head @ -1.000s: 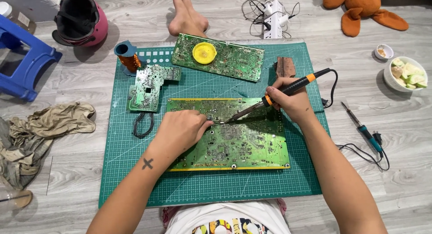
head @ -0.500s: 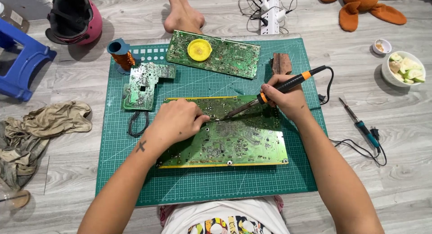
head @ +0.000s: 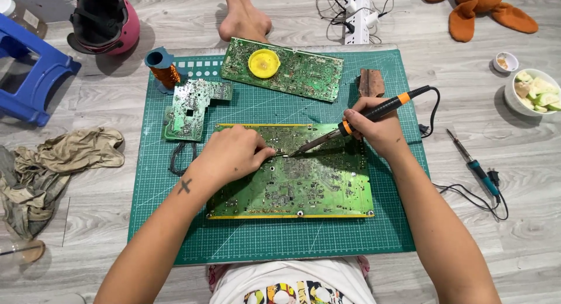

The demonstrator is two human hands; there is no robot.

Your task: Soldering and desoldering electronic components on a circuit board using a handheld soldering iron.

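Big green circuit board (head: 304, 181) lies flat at centre of frame on the green cutting mat (head: 257, 239). Left hand (head: 234, 155) presses down on the board's upper-left area, fingertips pinched on sth tiny near the joint, can't tell what. Right hand (head: 374, 125) is clenched pen-style round the soldering iron (head: 374, 112), tip touching the board just beside those fingers. To do it well, I'd say: keep board pinned, tip steady on one pad only, fingertips clear of hot metal, cord slack toward right of frame.

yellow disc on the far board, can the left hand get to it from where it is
Probably yes: the left hand rests on the near circuit board, and only open green mat lies between it and the yellow disc.
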